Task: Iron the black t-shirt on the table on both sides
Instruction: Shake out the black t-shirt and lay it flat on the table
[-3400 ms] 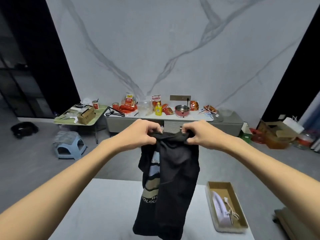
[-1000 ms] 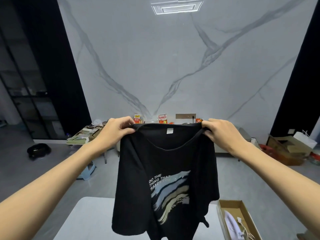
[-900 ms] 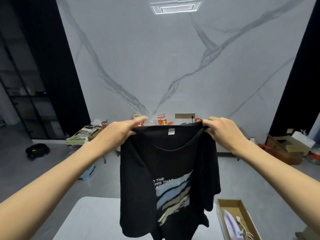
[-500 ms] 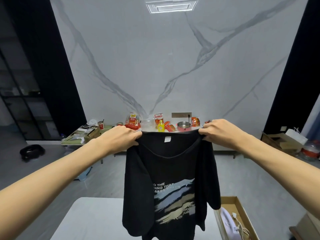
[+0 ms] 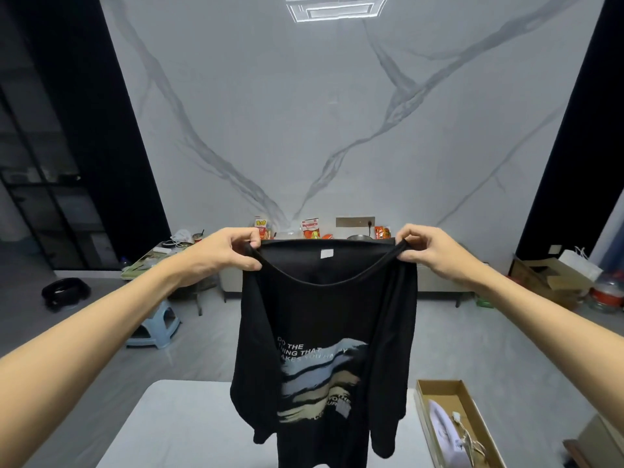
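I hold the black t-shirt [image 5: 324,319] up in the air above the white table [image 5: 175,423]. It hangs from its neckline, printed front facing me, with a white tag inside the collar. My left hand [image 5: 226,253] pinches the left shoulder and my right hand [image 5: 427,249] pinches the right shoulder. The shirt's lower part hangs in front of the table and runs out of view at the bottom. A white iron [image 5: 445,434] with its cord lies in a cardboard tray [image 5: 439,386] at the table's right edge.
A low cabinet [image 5: 435,282] with snacks and a pot stands against the marble wall. A small green table [image 5: 148,261] and a blue stool [image 5: 155,327] are at the left. Cardboard boxes [image 5: 550,282] sit on the floor at the right.
I spread the bunched shirt open by the shoulders and lifted it. In the last second my hands moved further apart, stretching the neckline wide.
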`<state>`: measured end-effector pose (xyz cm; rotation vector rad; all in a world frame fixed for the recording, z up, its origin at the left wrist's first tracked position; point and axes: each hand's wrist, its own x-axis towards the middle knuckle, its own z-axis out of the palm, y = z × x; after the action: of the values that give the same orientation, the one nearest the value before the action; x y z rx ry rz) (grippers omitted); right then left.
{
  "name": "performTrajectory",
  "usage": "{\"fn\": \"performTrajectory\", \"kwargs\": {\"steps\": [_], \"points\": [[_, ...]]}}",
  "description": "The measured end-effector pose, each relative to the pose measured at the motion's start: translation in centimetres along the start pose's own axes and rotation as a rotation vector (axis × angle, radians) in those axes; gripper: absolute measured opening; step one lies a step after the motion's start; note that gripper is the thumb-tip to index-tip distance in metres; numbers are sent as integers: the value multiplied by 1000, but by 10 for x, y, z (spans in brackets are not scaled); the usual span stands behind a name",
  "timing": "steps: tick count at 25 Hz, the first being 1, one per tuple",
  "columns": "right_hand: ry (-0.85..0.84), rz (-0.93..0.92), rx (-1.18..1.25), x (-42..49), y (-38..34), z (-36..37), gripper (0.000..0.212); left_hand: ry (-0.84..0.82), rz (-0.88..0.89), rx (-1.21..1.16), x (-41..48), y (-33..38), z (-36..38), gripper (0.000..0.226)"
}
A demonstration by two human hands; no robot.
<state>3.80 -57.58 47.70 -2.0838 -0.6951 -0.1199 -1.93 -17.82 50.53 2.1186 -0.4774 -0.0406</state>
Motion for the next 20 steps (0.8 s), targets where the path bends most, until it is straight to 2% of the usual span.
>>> {"fn": "performTrajectory", "kwargs": {"steps": [2,5,6,9,10,13,15,17,18,20], "points": [[41,42,71,1,-3,2,27,-9,-14,-6,-1,0,-6,34],[212,105,-16,6,-3,11,26,-19,-67,-4,-3,-6,-14,37],[264,124,-81,7,-4,15,21,4,-77,89,-3,-9,-13,41],[359,168,-149,12,-10,25,16,202,-49,703,4,-31,-3,45],[369,160,-125,14,-13,27,15,264,-51,832,8,-44,0,43],[337,75,-100,11,-24,26,17,390,-119,891,7,-72,3,19],[301,-33,-303,10,-22,25,16,497,-164,802,3,-76,8,12],[325,-115,-594,10,-13,27,13,641,-213,535,-1,-70,20,11],[378,-125,-640,10,-9,28,11,668,-241,329,-2,-66,25,13],[504,-96,-479,9,-5,28,12,608,-255,-142,-3,-60,31,21]]}}
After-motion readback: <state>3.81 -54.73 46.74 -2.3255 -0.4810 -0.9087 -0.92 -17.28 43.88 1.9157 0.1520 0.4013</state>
